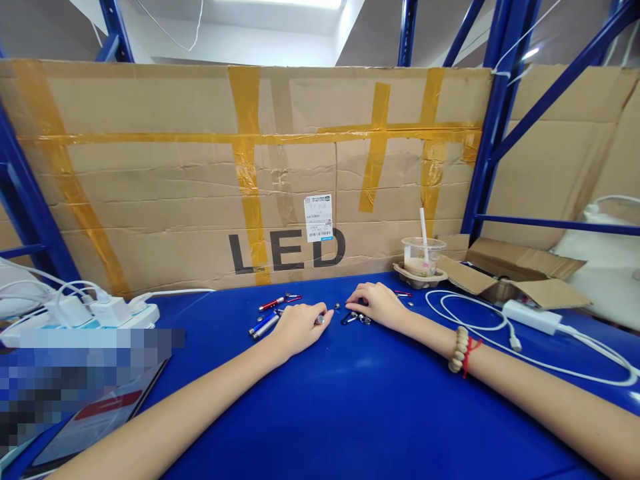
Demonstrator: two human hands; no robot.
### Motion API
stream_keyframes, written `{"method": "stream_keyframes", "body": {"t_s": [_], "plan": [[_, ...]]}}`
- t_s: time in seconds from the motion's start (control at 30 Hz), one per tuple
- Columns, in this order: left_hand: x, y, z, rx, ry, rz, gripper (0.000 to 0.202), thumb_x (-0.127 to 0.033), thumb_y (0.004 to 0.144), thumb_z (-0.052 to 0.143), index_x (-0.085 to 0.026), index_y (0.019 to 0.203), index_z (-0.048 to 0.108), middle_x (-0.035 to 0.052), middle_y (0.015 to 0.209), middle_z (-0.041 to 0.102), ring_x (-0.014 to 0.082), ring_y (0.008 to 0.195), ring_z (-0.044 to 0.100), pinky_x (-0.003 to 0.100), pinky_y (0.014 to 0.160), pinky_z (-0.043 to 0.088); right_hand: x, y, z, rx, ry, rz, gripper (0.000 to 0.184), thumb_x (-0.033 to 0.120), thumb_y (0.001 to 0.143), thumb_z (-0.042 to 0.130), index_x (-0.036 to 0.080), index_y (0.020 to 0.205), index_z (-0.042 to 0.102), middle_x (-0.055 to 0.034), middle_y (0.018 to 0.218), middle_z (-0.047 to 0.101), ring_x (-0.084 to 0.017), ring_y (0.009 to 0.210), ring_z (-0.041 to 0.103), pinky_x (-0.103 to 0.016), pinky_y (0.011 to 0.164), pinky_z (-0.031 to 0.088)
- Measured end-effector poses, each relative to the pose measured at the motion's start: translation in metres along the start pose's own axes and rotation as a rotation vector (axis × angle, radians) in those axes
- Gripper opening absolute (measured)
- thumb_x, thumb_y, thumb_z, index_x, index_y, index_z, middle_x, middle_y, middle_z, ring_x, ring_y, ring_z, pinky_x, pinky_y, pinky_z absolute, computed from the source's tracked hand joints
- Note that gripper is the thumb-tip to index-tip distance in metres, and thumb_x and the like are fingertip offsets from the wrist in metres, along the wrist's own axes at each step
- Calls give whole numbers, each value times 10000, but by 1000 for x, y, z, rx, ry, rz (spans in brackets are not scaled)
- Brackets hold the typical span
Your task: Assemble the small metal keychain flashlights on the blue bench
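Note:
My left hand (303, 327) is closed around a small silver metal tube (320, 320), whose round end shows at the fingertips; the rest is hidden. My right hand (377, 303) bends its fingers down to the blue tabletop, with thumb and fingertips close together. Whatever they pinch, if anything, is too small to make out. Just below that hand lies a cluster of small black and silver clips (356, 319). A tiny metal part (337, 306) sits between both hands. Beside my left hand are a red pen-shaped tube (271, 305), a blue one (265, 324) and a silver one (267, 327).
A taped cardboard panel (190, 200) stands behind the blue table (320, 420). A drink cup (421, 259), an open carton (515, 267) and a white cable adapter (531, 316) are at right. A power strip (145, 315) and a tablet-like device (107, 417) lie left.

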State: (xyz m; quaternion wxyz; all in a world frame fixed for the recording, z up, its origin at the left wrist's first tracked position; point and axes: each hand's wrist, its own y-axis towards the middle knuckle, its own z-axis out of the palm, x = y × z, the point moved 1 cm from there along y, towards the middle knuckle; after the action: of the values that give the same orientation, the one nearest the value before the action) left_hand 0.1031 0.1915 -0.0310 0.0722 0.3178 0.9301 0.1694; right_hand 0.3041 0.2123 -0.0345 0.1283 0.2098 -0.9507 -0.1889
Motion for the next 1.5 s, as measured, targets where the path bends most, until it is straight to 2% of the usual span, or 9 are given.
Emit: {"method": "stream_keyframes", "body": {"t_s": [0.3, 0.53, 0.67, 0.87, 1.0, 1.07, 1.2, 1.3, 1.5], "plan": [[-1, 0, -1, 13, 10, -4, 357, -387, 904, 282, -211, 850, 588, 24, 691, 663, 203, 657, 622, 230, 503, 348, -6, -1, -4, -22, 50, 69, 222, 413, 755, 592, 198, 722, 639, 7, 721, 648, -123, 655, 576, -248, 660, 362], [-1, 0, -2, 24, -61, -9, 310, -401, 905, 329, -213, 887, 574, 7, 711, 664, 195, 690, 627, 221, 516, 344, -37, 4, -26, -335, 154, 240, 350, 461, 806, 467, 155, 789, 635, -56, 800, 664, -165, 723, 591, -250, 637, 398], [3, 1, 0, 30, -126, 11, 318, -483, 873, 378, -221, 926, 551, -9, 689, 649, 182, 689, 620, 213, 510, 326, -48, 4, -32, -374, 261, 302, 400, 498, 755, 504, 123, 733, 642, -66, 674, 660, -169, 631, 603, -241, 574, 419], [5, 0, 0, 17, -190, 45, 372, -562, 809, 431, -230, 957, 514, -57, 550, 548, 149, 566, 569, 204, 475, 279, -29, 5, -28, -341, 441, 308, 429, 520, 728, 526, 108, 759, 640, -73, 670, 667, -163, 606, 631, -209, 510, 449], [4, 0, 1, 10, -185, 69, 366, -563, 805, 438, -233, 934, 529, -57, 539, 533, 146, 570, 574, 203, 482, 289, 11, 2, -23, -318, 586, 163, 381, 500, 724, 559, 128, 742, 643, -48, 678, 663, -147, 621, 628, -204, 548, 472], [5, 0, 3, -1, -168, 94, 370, -561, 800, 448, -226, 925, 541, -43, 572, 565, 153, 600, 593, 202, 500, 311, 32, -3, -20, -330, 562, 66, 351, 479, 745, 556, 141, 729, 648, -31, 643, 652, -125, 575, 600, -201, 532, 456], [6, 0, 6, 21, -99, 156, 399, -540, 810, 455, -226, 1044, 533, -5, 674, 637, 188, 644, 624, 212, 518, 343, 61, -16, -13, -381, 335, -350, 242, 381, 806, 544, 167, 755, 646, -15, 695, 646, -93, 629, 570, -197, 591, 426], [6, 0, 6, 51, -97, 190, 352, -505, 846, 418, -222, 1015, 541, 16, 778, 667, 203, 699, 635, 220, 538, 362, 67, -21, -8, -465, 149, -552, 246, 360, 837, 514, 156, 756, 625, -15, 652, 625, -88, 610, 546, -220, 608, 398], [7, 0, 5, 59, -108, 211, 311, -483, 865, 391, -204, 884, 527, 15, 753, 654, 197, 685, 632, 220, 528, 354, 63, -21, -5, -479, 16, -609, 260, 343, 862, 481, 150, 739, 603, -15, 630, 605, -83, 590, 531, -231, 591, 365]]}}
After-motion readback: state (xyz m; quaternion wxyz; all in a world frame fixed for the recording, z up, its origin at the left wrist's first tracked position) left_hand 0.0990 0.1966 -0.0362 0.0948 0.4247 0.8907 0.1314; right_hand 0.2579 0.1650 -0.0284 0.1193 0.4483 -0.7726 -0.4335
